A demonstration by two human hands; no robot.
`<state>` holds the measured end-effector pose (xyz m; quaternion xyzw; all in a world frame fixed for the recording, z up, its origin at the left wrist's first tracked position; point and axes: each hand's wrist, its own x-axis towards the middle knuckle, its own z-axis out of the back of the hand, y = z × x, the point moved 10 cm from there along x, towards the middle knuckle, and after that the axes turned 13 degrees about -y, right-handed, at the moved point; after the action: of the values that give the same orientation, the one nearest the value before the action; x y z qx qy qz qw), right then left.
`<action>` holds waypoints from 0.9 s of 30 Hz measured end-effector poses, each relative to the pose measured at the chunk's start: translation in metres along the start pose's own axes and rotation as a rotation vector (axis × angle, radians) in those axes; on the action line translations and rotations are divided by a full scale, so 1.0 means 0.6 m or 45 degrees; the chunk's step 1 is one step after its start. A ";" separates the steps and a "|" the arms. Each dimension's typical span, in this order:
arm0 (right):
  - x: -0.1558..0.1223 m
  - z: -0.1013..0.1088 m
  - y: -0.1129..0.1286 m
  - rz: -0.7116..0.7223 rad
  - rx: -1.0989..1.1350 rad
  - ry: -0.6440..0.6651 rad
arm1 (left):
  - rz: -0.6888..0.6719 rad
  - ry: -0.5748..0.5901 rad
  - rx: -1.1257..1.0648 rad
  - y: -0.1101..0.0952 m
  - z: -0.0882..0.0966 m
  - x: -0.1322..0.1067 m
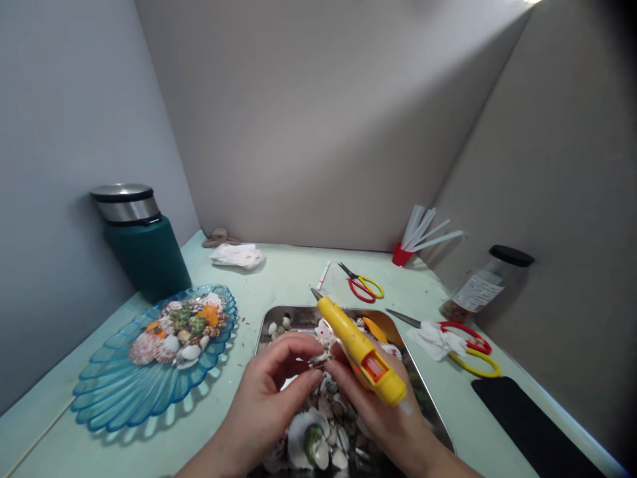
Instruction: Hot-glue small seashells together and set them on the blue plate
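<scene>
A yellow hot glue gun (354, 338) rests in my right hand (385, 405), its metal nozzle pointing up and away to the left. Between both hands' fingertips is a small whitish piece (320, 360), which looks like a shell; the fingers partly cover it. My left hand (271, 385) is closed in a pinch on its left side, and the right fingertips touch its other side. Under both hands lies a metal tray (432, 405) with many loose shells (306, 438), among them a large white scallop holding a green one. The hands hide the tray's middle.
At left, a blue shell-shaped dish (134, 398) bears assorted shells; behind it stands a green bottle (146, 259). Beyond the tray are small scissors (363, 282) and a tissue (237, 255). To the right are glue sticks (423, 229), large scissors (472, 342), a jar (485, 289) and a black phone-like slab (527, 425).
</scene>
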<state>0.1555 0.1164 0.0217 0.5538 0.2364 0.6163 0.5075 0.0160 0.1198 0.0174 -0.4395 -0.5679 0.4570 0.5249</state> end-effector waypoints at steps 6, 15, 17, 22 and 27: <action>-0.006 0.018 -0.020 -0.014 -0.002 -0.120 | 0.275 -0.056 -0.143 0.032 0.004 -0.001; -0.010 0.028 -0.034 0.017 -0.003 -0.163 | 0.329 -0.072 -0.202 0.046 0.004 0.000; -0.011 0.028 -0.036 0.024 -0.012 -0.167 | 0.286 -0.054 -0.200 0.039 0.004 0.002; -0.011 0.027 -0.031 0.131 -0.057 -0.191 | 0.161 0.014 -0.222 0.023 0.000 0.001; -0.010 0.023 -0.026 0.132 -0.046 -0.184 | 0.198 0.016 -0.215 0.024 -0.003 0.001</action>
<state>0.1732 0.1133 0.0099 0.5992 0.1591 0.6042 0.5006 0.0182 0.1231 0.0034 -0.5277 -0.5653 0.4441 0.4524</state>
